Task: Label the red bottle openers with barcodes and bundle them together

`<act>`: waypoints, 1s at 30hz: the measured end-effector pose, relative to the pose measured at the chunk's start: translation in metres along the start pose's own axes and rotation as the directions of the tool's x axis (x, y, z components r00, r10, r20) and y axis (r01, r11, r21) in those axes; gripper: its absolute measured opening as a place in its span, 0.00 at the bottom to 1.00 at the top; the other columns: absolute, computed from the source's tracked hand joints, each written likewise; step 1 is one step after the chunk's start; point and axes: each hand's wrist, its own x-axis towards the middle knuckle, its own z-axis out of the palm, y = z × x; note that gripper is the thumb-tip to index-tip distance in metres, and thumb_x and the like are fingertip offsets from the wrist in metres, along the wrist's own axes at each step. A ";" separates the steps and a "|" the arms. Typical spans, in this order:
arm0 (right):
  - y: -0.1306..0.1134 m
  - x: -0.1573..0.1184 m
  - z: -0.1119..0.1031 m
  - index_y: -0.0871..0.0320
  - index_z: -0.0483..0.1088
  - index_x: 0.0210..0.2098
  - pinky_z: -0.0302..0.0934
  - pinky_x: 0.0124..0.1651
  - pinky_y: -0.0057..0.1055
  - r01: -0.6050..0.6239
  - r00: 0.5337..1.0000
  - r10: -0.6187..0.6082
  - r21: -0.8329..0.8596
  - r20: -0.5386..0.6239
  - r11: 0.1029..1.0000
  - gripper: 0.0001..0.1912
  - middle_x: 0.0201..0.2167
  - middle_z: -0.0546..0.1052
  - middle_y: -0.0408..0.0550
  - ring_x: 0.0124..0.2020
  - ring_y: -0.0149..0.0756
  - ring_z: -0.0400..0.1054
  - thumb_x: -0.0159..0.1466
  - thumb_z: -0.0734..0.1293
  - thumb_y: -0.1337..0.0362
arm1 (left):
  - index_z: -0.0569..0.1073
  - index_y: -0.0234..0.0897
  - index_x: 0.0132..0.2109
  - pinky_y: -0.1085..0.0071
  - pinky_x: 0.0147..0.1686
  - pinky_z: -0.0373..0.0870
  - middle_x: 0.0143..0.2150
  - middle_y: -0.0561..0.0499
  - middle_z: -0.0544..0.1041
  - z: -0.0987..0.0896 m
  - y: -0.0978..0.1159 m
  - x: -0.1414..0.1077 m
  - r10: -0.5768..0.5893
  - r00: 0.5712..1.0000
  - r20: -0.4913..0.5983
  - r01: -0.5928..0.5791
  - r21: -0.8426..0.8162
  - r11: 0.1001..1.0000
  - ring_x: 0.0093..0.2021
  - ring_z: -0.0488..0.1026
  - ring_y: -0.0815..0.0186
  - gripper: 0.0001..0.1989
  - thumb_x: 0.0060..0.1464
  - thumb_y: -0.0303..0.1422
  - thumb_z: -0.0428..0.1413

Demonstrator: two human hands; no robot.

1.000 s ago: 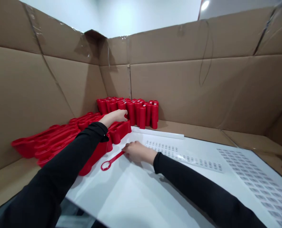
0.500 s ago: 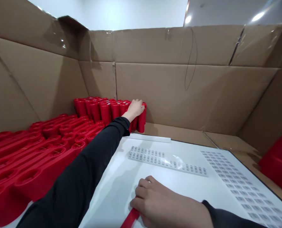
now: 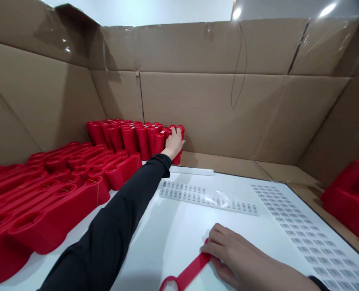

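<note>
At the back, my left hand (image 3: 174,142) reaches to the right end of a row of upright red stacks (image 3: 142,142). Its fingers curl over the end stack of red straps (image 3: 177,159), with the thumb out at the right side; part of the grip is hidden. Nearer to me, my right hand (image 3: 232,252) pinches one end of a flat red strap (image 3: 193,273) above the white board (image 3: 155,242). The strap's other end, a ring with a hole, shows at the bottom edge.
More red straps (image 3: 49,218) lie in ringed bundles at the left. Label sheets (image 3: 209,198) and rows of printed labels (image 3: 306,238) lie on the board. A white strip (image 3: 191,171) is along its back edge. Cardboard walls (image 3: 197,109) surround it; red pieces (image 3: 351,202) sit at right.
My right hand has moved right, showing more of the red strap with its ring end. My left hand has come lower in front of the end stack. The view has shifted slightly.
</note>
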 end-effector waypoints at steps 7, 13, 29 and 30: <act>0.005 -0.018 0.001 0.56 0.70 0.44 0.62 0.44 0.33 -0.030 0.999 0.031 0.037 -0.028 0.999 0.17 0.43 0.71 0.51 0.42 0.38 0.64 0.58 0.60 0.74 | 0.44 0.33 0.65 0.61 0.41 0.68 0.56 0.30 0.59 0.020 0.005 -0.016 -0.098 0.995 0.002 0.098 -0.073 0.993 0.46 0.72 0.48 0.30 0.60 0.38 0.46; 0.008 -0.026 0.001 0.54 0.67 0.49 0.63 0.47 0.33 0.015 0.994 -0.006 0.076 -0.114 0.997 0.18 0.46 0.70 0.51 0.46 0.37 0.64 0.61 0.59 0.72 | 0.43 0.35 0.65 0.61 0.44 0.67 0.56 0.32 0.61 0.021 -0.002 -0.010 -0.125 0.992 -0.034 0.119 -0.127 0.985 0.48 0.72 0.49 0.30 0.61 0.37 0.45; 0.015 -0.048 -0.011 0.56 0.66 0.36 0.61 0.43 0.33 -0.128 0.983 0.136 0.071 -0.125 0.989 0.05 0.41 0.71 0.48 0.41 0.37 0.64 0.62 0.60 0.69 | 0.44 0.45 0.58 0.66 0.44 0.70 0.54 0.45 0.66 -0.061 0.021 -0.082 0.169 0.986 0.014 -0.097 -0.772 0.628 0.47 0.71 0.62 0.32 0.53 0.38 0.55; 0.016 -0.054 -0.011 0.56 0.66 0.35 0.61 0.42 0.33 -0.148 0.981 0.156 0.080 -0.112 0.986 0.05 0.40 0.71 0.48 0.40 0.36 0.64 0.62 0.59 0.68 | 0.45 0.45 0.57 0.66 0.42 0.71 0.54 0.45 0.66 -0.066 0.025 -0.100 0.235 0.968 0.087 -0.065 -0.820 0.569 0.45 0.72 0.62 0.33 0.51 0.38 0.56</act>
